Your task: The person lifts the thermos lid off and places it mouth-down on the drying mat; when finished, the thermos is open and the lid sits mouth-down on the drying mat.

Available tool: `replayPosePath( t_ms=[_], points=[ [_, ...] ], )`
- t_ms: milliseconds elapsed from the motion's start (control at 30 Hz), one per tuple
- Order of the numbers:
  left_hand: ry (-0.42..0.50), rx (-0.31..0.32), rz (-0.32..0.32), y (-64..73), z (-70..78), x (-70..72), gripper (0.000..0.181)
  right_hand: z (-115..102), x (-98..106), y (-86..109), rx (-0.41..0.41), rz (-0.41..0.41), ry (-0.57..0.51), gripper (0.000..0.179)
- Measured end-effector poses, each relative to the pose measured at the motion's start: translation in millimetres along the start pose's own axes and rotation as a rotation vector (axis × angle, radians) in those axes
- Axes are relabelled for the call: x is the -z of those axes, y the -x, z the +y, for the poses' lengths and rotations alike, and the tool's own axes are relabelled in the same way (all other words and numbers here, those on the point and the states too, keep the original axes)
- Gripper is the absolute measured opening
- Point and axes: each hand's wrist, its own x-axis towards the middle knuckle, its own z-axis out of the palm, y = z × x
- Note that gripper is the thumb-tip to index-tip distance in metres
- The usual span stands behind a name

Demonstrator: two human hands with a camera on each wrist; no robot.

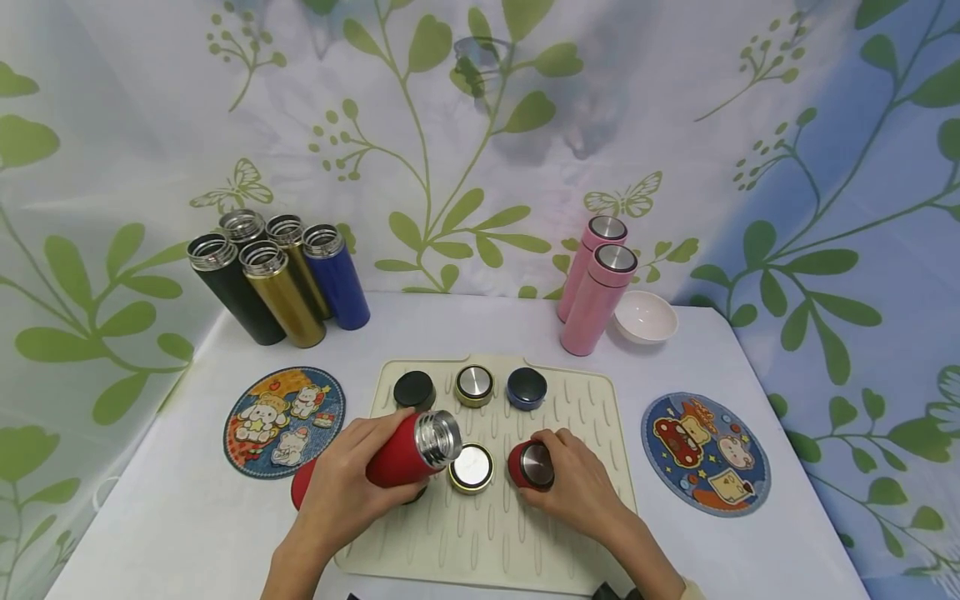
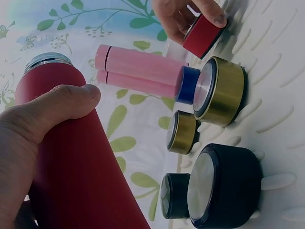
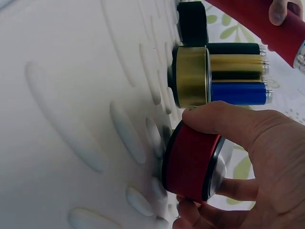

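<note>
A red thermos bottle point(image 1: 397, 454) without its lid lies tilted in my left hand point(image 1: 352, 471), its bare steel mouth pointing up and to the right. In the left wrist view the thumb wraps over the bottle point(image 2: 81, 157). My right hand point(image 1: 573, 479) grips a red lid point(image 1: 534, 465) by its sides at the right of the cream mat point(image 1: 577, 533). The right wrist view shows the lid point(image 3: 190, 162) between thumb and fingers, at the mat's surface. Beside it sits a gold lid point(image 1: 472, 467). A black lid point(image 2: 226, 186) is mostly hidden by the left hand in the head view.
Along the mat's back stand a black lid point(image 1: 414, 390), a gold lid point(image 1: 474, 384) and a blue lid point(image 1: 527, 387). Several lidless bottles point(image 1: 281, 292) stand back left; two pink bottles point(image 1: 592, 304) and a white bowl point(image 1: 646, 317) back right. Round coasters point(image 1: 285, 422) flank the mat.
</note>
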Motion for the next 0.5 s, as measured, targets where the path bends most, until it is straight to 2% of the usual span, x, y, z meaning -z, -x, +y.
replayPosePath(
  t_ms=[500],
  points=[
    [0.027, 0.023, 0.013, 2.2, -4.7, 0.0, 0.09, -0.8, 1.4, -2.2, 0.028, -0.014, 0.045, 0.07]
  ],
)
